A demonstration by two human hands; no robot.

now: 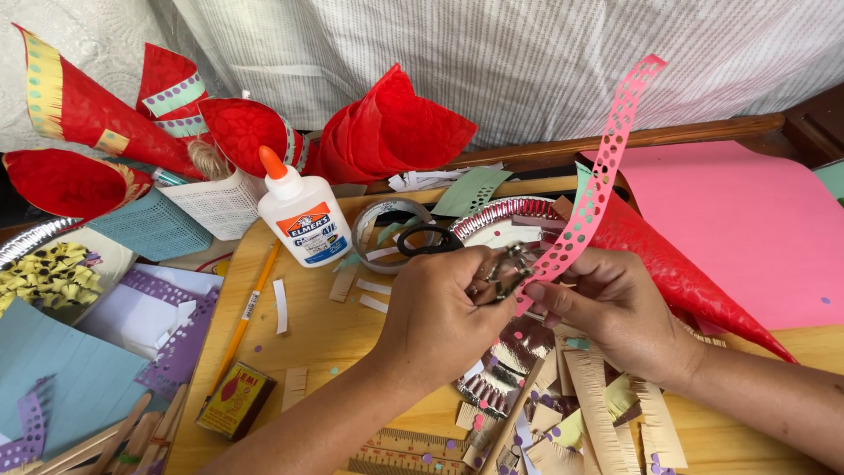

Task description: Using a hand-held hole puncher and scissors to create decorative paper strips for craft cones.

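Note:
My left hand [444,312] grips a small metal hole punch [503,273] over the wooden board [334,339]. My right hand [615,308] pinches the lower end of a long pink paper strip [598,180] dotted with punched holes; the strip rises up and to the right. The punch's jaws sit at the strip's lower end. Black scissors [428,239] lie just behind my left hand, beside a roll of tape [387,224].
A white glue bottle with an orange cap [301,215] stands at the back left. Red paper cones [387,132] lean against the cloth; another red cone [677,273] lies right, over pink paper [756,220]. A pencil [246,317], small yellow box [236,400], ruler [413,450], fringed paper scraps [598,413], foil plate [505,220].

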